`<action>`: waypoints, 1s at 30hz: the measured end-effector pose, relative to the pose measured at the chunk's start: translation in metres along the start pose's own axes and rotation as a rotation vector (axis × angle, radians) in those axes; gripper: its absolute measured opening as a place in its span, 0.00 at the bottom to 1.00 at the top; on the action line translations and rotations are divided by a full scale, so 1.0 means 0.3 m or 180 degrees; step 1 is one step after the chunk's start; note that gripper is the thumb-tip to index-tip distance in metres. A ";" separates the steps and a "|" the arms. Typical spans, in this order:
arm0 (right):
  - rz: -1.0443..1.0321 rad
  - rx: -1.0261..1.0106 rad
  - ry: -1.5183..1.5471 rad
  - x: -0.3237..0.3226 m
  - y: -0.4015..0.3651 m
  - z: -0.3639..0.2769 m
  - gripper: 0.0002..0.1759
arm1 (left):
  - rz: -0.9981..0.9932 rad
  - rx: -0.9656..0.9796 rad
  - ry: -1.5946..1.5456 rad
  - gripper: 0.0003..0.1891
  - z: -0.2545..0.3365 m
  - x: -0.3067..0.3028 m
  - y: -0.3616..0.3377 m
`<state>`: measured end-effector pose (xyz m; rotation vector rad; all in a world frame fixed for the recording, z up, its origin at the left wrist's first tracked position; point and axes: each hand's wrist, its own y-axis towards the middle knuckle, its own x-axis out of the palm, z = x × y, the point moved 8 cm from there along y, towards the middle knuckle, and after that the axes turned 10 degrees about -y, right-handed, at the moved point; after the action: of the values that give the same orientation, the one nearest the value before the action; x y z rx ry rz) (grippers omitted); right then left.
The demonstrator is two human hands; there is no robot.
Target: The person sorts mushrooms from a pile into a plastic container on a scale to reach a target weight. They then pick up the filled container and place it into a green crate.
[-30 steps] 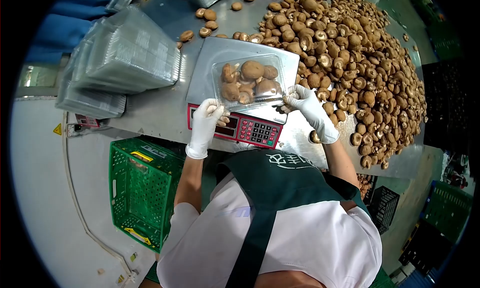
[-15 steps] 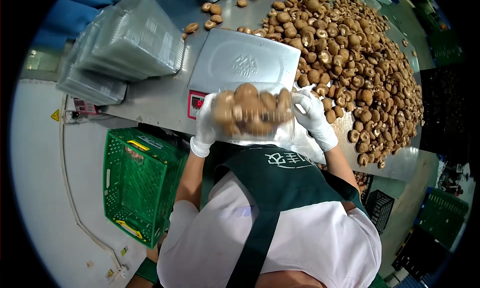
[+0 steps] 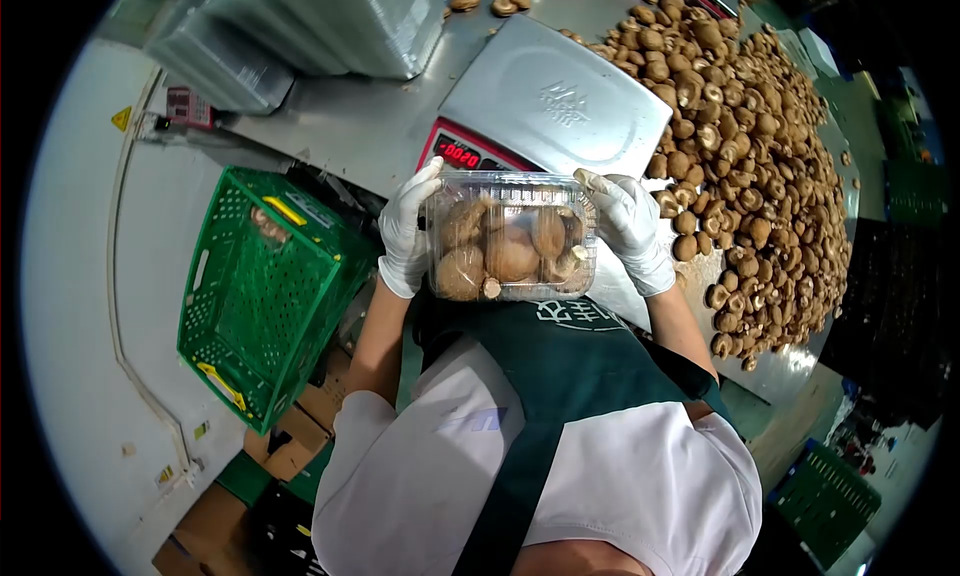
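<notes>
A clear plastic clamshell box [image 3: 512, 238] with several brown shiitake mushrooms inside is held up in front of the apron. My left hand [image 3: 407, 231], in a white glove, grips its left edge with the thumb near the top corner. On the opposite edge, my right hand [image 3: 632, 226], also gloved in white, pinches the upper right corner. Just beyond the box stands a weighing scale [image 3: 560, 91] with a bare steel plate and a red-lit display [image 3: 458, 154]. The underside of the box is hidden from view.
A large heap of shiitake mushrooms [image 3: 770, 166] covers the right of the steel table [image 3: 345, 141]. Stacks of clear plastic boxes [image 3: 330, 26] stand at the upper left. A green crate [image 3: 265, 296] sits below the table's left edge, with cardboard boxes [image 3: 300, 441] beneath.
The box has tilted so its clear face now shows, and it no longer blurs. Both hands have stayed on its sides. The view has shifted, with the scale now farther up and right.
</notes>
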<state>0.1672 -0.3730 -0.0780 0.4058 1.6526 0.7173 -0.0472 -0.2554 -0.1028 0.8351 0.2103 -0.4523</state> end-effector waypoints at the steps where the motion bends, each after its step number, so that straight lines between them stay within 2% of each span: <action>1: 0.0083 -0.0044 0.0075 0.009 0.014 -0.019 0.19 | 0.0085 -0.0023 0.0057 0.25 0.008 -0.029 -0.014; 7: 0.0134 -0.0358 0.0554 0.085 0.115 -0.151 0.18 | 0.0546 -0.0068 0.0475 0.23 -0.029 -0.206 -0.157; 9: 0.0193 -0.0658 0.0511 0.107 0.142 -0.209 0.19 | 0.0637 -0.0113 0.0496 0.20 -0.037 -0.260 -0.199; 12: -0.0055 -0.0829 0.0563 0.132 0.184 -0.274 0.20 | 0.0476 -0.0015 0.0633 0.29 -0.061 -0.329 -0.260; 14: -0.0106 -0.0912 0.0537 0.155 0.200 -0.310 0.21 | 0.0534 -0.0007 0.0728 0.29 -0.071 -0.367 -0.283; 19: -0.0160 -0.0948 0.0601 0.160 0.235 -0.356 0.24 | 0.0721 0.0062 0.0801 0.29 -0.074 -0.403 -0.283; 22: 0.0019 -0.0947 0.0674 0.104 0.253 -0.381 0.24 | 0.0952 0.0284 0.0830 0.24 -0.006 -0.451 -0.208; 23: 0.0144 -0.0903 0.0742 0.070 0.257 -0.386 0.23 | 0.0775 0.0375 0.1018 0.25 0.045 -0.451 -0.172; 24: -0.0162 -0.0720 0.0777 0.063 0.284 -0.397 0.20 | 0.0582 0.0449 0.1194 0.26 0.076 -0.440 -0.160; 25: -0.0046 -0.0583 0.0679 0.091 0.273 -0.388 0.23 | 0.0396 0.0152 0.0984 0.24 0.031 -0.424 -0.159; 27: -0.0190 -0.0736 0.0529 0.221 0.213 -0.341 0.25 | 0.0303 -0.0062 0.0995 0.22 -0.120 -0.365 -0.278; 28: -0.0268 -0.0780 0.0480 0.198 0.216 -0.351 0.28 | 0.0427 -0.0115 0.0651 0.21 -0.085 -0.387 -0.233; 30: 0.0067 -0.0699 0.0715 0.097 0.220 -0.367 0.29 | 0.0610 0.0220 0.0668 0.22 -0.030 -0.392 -0.217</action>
<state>0.0462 -0.3310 -0.0479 0.1909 1.7574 0.9780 -0.1816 -0.2508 -0.1105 0.9612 0.3066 -0.1927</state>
